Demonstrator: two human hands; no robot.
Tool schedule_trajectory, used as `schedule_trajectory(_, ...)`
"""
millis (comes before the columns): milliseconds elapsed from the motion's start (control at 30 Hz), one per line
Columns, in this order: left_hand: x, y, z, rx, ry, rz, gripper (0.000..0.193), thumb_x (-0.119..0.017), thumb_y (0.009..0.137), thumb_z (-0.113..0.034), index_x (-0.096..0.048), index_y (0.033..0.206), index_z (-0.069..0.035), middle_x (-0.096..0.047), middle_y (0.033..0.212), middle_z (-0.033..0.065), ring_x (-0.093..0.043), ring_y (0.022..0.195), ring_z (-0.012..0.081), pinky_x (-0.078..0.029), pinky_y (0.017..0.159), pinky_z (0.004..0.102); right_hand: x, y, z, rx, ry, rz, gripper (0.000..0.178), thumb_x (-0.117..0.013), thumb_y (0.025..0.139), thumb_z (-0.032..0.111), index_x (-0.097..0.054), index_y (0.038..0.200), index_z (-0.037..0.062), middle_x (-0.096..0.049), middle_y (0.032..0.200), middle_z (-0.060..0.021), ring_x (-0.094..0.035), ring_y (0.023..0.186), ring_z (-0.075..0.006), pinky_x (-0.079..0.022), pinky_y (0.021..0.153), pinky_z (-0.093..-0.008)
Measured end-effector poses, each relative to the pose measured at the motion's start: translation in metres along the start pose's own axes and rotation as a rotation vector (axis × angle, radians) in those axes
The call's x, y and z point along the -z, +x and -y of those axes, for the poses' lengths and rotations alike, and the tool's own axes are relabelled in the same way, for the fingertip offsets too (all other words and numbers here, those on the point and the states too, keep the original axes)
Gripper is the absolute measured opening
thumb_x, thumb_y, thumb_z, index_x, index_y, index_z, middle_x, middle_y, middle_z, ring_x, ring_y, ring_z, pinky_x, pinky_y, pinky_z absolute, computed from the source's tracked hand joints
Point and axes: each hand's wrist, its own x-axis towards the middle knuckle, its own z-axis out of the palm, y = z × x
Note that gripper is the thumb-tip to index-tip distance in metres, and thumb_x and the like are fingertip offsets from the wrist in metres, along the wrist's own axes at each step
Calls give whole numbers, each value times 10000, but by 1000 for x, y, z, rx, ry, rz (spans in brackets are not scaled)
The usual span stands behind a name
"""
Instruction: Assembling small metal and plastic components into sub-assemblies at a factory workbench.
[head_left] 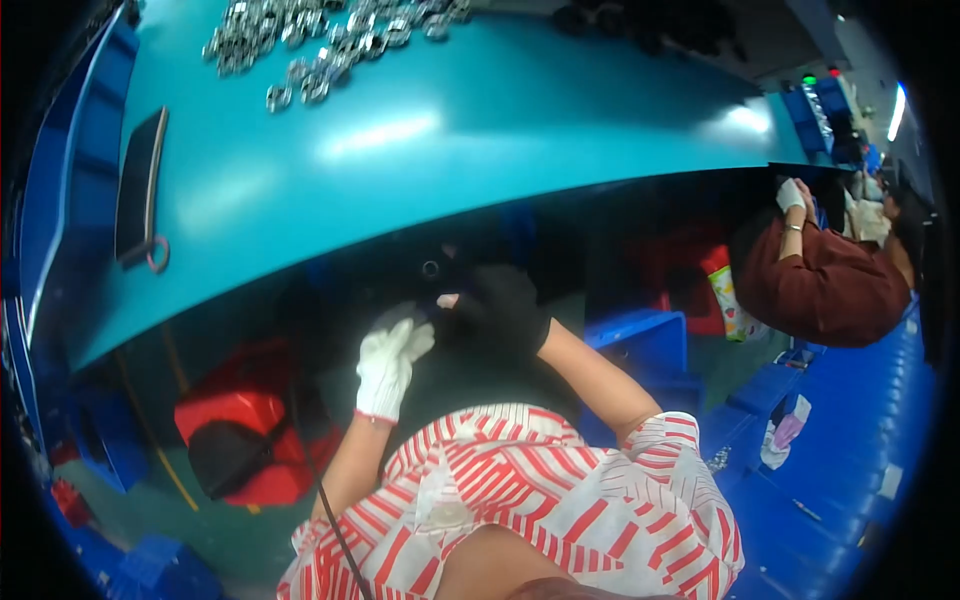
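My left hand [393,362], in a white knitted glove, is raised in front of my lap with its fingers bunched together. Facing it is my right hand [500,308] in a black glove, with bare fingertips showing at its left side. A small pale ring [430,268] shows near those fingertips, against a very dark background. Whatever dark thing it may belong to blends into the shadow below the table edge. What either hand grips cannot be made out.
A teal table [270,190] stretches ahead, bearing many small metal parts [340,55] and a dark flat tablet-like panel [141,185]. Red stool [235,410] with a black pad stands left. Blue crates [640,340] lie right. A co-worker in a brown top [835,285] sits farther right.
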Motion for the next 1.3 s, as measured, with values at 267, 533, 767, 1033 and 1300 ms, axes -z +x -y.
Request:
schedule_trajectory(267, 5, 3, -10, 0, 70, 28, 440, -623, 841, -104, -496, 1239, 33, -591, 1112, 199, -651, 854, 300, -572, 693, 387, 132, 87, 20, 642, -289, -767, 147, -692, 762, 116, -644, 899, 96, -648, 838, -70, -632, 739, -249, -505, 630, -325)
schedule_trajectory(533, -14, -3, -14, -12, 81, 57, 353, -594, 873, -81, -531, 1204, 25, -620, 1051, 159, -653, 848, 240, -571, 709, 350, 199, 190, -75, 290, -795, -689, 296, -565, 862, 252, -599, 1135, 142, -565, 1168, -147, -531, 1077, -327, -462, 869, -421)
schedule_trajectory(767, -16, -19, -22, -149, 176, 73, 409, -571, 899, -98, -445, 1253, 66, -586, 1096, 170, -638, 891, 204, -550, 746, 306, 132, 86, 28, 171, 462, -237, 365, -576, 901, 251, -550, 1212, 62, -656, 953, -85, -624, 768, -202, -494, 704, -321)
schedule_trajectory(1033, -63, -51, -69, -318, 339, 360, 615, -651, 795, -43, -378, 1343, 10, -515, 1240, 127, -546, 1084, 185, -439, 930, 301, 15, -2, 46, -129, 806, 283, 338, -502, 962, 248, -542, 1214, 26, -623, 1027, -72, -573, 924, -111, -467, 780, -253)
schedule_trajectory(1300, -55, -56, -65, -241, 334, 283, 528, -601, 783, 20, -461, 1291, -7, -604, 1095, 97, -575, 996, 141, -431, 920, 262, -8, -10, 42, 11, 656, 209, 390, -423, 995, 302, -522, 1262, 35, -616, 1088, -109, -590, 981, -180, -450, 860, -278)
